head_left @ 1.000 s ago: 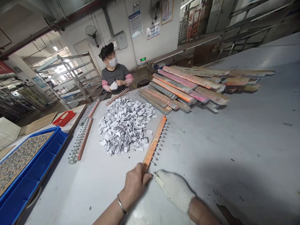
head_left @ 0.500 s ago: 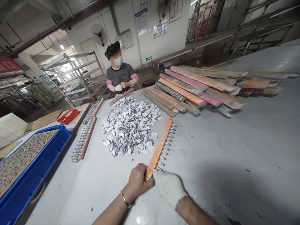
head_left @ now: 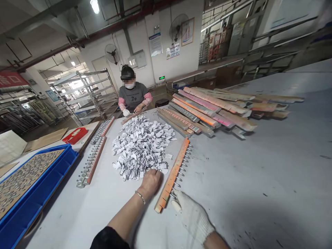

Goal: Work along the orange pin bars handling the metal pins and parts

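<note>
Our bare left hand (head_left: pixel 151 181) rests at the near edge of the heap of white tags (head_left: pixel 141 147), fingers curled down onto the outermost tags; whether they pinch one we cannot tell. A thin bracelet (head_left: pixel 141 197) sits on that wrist.

Just right of the heap lies the orange strip (head_left: pixel 173 174), running from near us away toward the far side of the table (head_left: pixel 246 173), with a row of small metal pins along its right edge. Our right hand (head_left: pixel 192 216), in a white knit glove, lies flat on the table at the strip's near end, on the pin side. Its fingers are loosely extended, forefinger tip close to the nearest pins, gripping nothing.

Left of the heap, a second strip fitted with metal parts (head_left: pixel 92 162) lies along the table edge. Further left of the heap, a blue tray (head_left: pixel 38 186) holds a board covered in small metal pieces, with a red box (head_left: pixel 75 135) beyond it.

Beyond the heap and to its right, a stack of long strips (head_left: pixel 207 109), orange, pink and grey, lies on the table. At the far side of the heap a person in a grey shirt (head_left: pixel 132 97) stands with both hands at another strip.
</note>
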{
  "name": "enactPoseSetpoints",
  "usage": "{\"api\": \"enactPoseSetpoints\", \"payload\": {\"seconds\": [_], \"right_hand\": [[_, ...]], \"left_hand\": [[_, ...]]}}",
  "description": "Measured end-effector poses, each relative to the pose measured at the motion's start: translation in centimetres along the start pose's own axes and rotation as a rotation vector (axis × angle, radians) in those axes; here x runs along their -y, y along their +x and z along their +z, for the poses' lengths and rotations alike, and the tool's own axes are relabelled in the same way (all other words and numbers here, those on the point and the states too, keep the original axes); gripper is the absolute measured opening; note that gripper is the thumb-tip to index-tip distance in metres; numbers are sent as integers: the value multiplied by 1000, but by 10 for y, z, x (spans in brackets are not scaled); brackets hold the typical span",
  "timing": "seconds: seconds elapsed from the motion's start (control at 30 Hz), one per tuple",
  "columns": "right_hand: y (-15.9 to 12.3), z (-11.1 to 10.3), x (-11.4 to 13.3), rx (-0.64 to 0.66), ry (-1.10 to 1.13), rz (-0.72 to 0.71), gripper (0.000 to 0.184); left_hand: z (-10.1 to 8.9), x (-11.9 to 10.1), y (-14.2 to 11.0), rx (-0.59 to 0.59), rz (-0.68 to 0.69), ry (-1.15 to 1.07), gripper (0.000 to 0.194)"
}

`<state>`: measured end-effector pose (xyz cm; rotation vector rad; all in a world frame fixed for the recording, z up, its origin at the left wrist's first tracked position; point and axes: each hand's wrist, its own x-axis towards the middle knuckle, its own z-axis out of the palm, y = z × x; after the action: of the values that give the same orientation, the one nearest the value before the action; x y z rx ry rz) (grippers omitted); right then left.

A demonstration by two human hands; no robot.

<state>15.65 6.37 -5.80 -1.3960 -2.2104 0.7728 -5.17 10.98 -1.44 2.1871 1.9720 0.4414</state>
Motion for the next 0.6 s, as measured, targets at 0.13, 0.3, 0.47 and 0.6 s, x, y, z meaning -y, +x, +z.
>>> {"api": "enactPoseSetpoints", "payload": {"seconds": [0.13, 0.3, 0.47, 0.6], "right_hand": [[-15, -2, 15, -24, 81, 47, 49], [-27, -2, 25, 0, 95, 15, 56], [-42, -16, 25, 6, 303, -31, 54], [-55, -18, 21, 72, 404, 30, 48]], "left_hand": [[-8, -31, -39, -68, -42, -253, 39], [-17, -56, -88, 53, -155, -880, 23], [-24, -51, -111, 14, -32, -851, 35], [-27, -53, -122, -87, 36, -802, 39]]}}
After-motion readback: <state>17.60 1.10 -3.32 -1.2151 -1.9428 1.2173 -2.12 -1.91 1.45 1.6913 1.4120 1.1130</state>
